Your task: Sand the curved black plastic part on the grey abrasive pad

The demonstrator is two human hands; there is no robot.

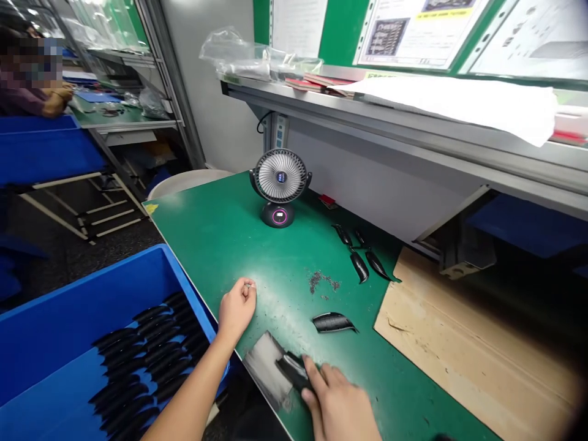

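My left hand (236, 308) rests on the green bench mat (229, 245) near its left edge, fingers curled, pinching a tiny pale bit between thumb and finger. My right hand (337, 401) presses a black curved plastic part (293, 369) down on a grey worn patch (265, 362) at the mat's front edge. Another black ribbed part (333, 322) lies loose just beyond my right hand. Three more black parts (361, 257) lie farther back, near the cardboard.
A blue crate (68, 318) with several black parts stands at the left, below the bench. A small desk fan (280, 187) sits at the back. A cardboard sheet (463, 343) covers the right side. Dark debris (321, 282) speckles the mat. Another person sits far left.
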